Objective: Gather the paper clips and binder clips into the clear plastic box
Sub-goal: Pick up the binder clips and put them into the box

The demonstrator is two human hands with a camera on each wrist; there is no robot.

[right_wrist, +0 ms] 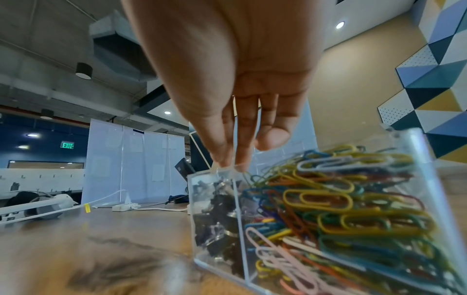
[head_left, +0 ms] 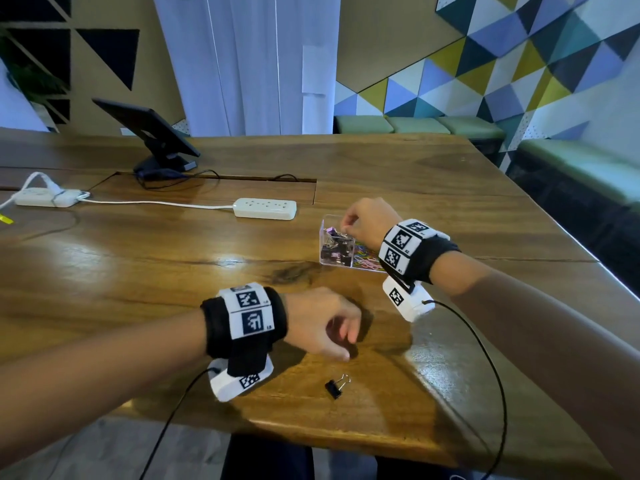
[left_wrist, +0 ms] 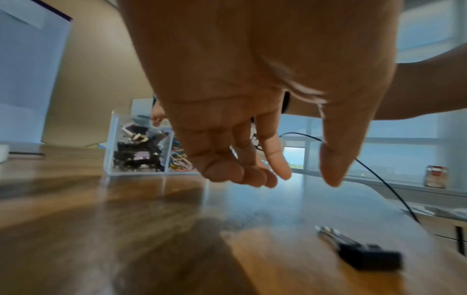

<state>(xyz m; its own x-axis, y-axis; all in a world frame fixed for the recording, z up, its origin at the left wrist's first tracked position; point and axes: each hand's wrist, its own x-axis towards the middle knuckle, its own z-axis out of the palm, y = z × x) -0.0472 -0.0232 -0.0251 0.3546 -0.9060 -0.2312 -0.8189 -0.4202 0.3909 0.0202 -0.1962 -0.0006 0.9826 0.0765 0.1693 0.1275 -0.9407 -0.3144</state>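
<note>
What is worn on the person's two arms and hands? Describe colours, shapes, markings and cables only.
Both forearms are bare, with no sleeves or gloves. The left hand and right hand each have a black wrist wrap carrying white square tiles printed with black pixel-pattern markers. Under each wrist hangs a white boxy camera unit, also marked, with a thin black cable trailing from it.

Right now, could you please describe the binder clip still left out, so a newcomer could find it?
On the wooden table, look near the front edge, below the left hand. The black binder clip lies alone there, outside the clear plastic box holding the others.
</note>
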